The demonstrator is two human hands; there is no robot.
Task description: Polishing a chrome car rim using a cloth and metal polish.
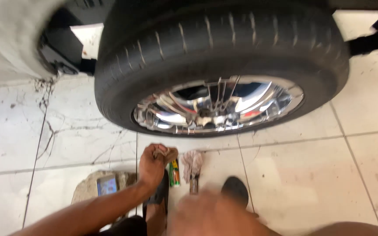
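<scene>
two hands show. left hand (152, 164) is closed around a brown rag (168, 154), just above the floor tiles (294, 175). right hand (213, 215) is blurred and close to the lens; whether its fingers are apart or together i cannot tell, though it sits at the lower end of a dark handle (194, 184) wrapped at the top in a pale pink cloth (192, 161). one small green and yellow can (174, 173) lies between rag and cloth, label too small to make out. one phone (107, 185) with a lit screen rests on a grey stone slab (88, 185) to the left. one black shoe (235, 190) shows. beyond stands one tyre (224, 48) with a chrome wheel (219, 107).
</scene>
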